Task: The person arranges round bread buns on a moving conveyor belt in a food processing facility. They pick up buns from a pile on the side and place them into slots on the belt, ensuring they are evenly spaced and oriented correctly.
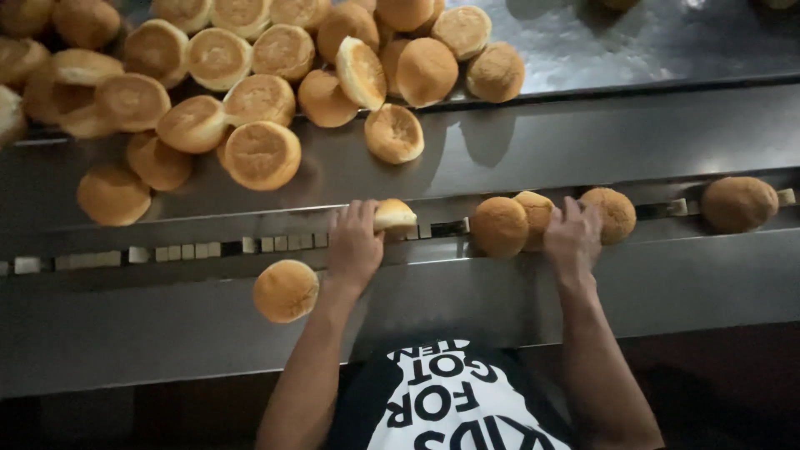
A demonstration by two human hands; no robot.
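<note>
Fingers of the left hand (354,243) are spread on a bun (393,216). Two buns (500,226) in the conveyor groove (167,252) are touched by the right hand's (572,237) loosely curled fingers.

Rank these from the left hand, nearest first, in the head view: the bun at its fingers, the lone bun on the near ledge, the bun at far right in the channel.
1. Bun at the fingers, touching the left hand.
2. Lone bun, on the near ledge, to its left.
3. Far-right bun, in the channel, beyond the right hand.
</note>
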